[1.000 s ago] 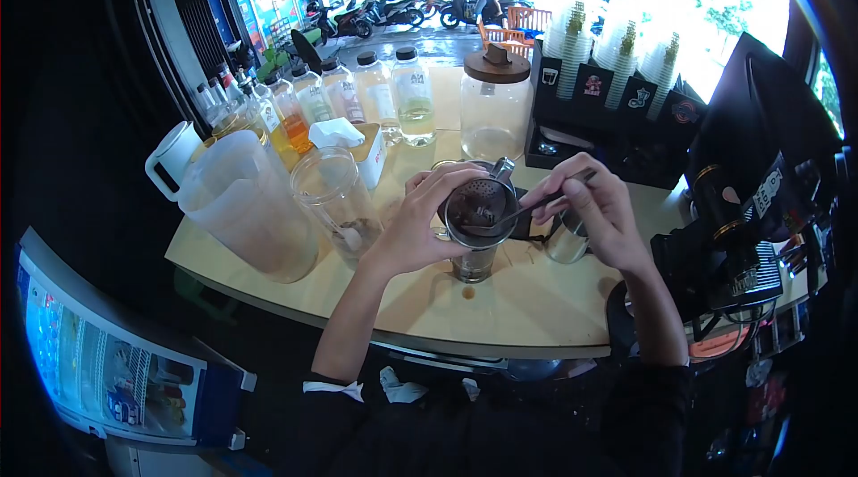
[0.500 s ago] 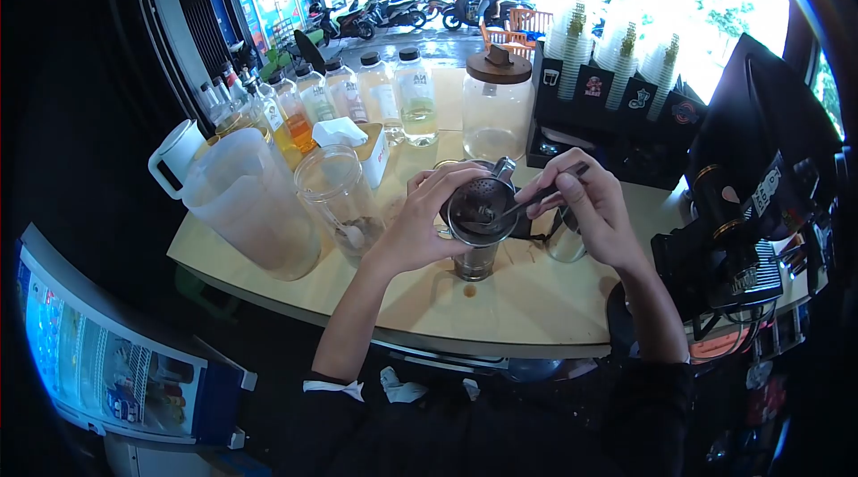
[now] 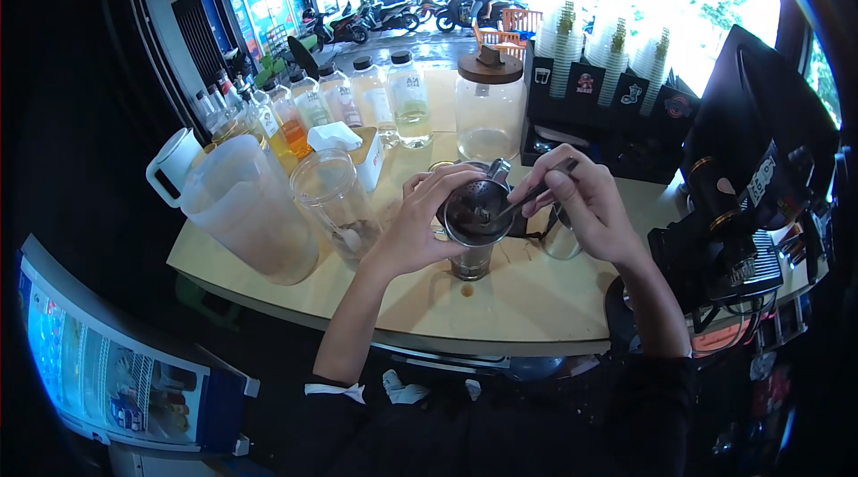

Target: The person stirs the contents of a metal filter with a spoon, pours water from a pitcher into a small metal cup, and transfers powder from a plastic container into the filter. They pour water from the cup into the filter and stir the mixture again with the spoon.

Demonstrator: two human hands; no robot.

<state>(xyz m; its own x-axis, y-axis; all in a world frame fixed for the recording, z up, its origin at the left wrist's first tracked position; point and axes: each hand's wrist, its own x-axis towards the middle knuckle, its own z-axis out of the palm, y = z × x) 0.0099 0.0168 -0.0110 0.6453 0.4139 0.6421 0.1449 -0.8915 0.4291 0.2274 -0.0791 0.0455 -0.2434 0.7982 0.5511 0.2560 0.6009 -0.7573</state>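
My left hand (image 3: 427, 218) is wrapped round the side of a round metal strainer (image 3: 478, 211), which is tilted above a glass (image 3: 470, 263) on the wooden counter (image 3: 536, 298). Dark wet matter lies inside the strainer. Between the thumb and fingers of my right hand (image 3: 581, 204) is a thin spoon (image 3: 536, 194), its lower end down in the strainer. Just right of the glass stands a clear cup (image 3: 562, 236), partly behind my right hand. A small brown spill (image 3: 466, 291) shows in front of the glass.
On the left are a large plastic pitcher (image 3: 250, 213), a clear jar (image 3: 335, 209) and a tissue box (image 3: 368, 160). Several bottles (image 3: 412, 106) and a lidded jar (image 3: 490, 110) stand behind. Stacked cups (image 3: 608, 52) and a black machine (image 3: 742, 182) are at the right.
The view has shifted slightly. My left hand still holds the strainer, and the spoon in my right hand has moved a little within it.
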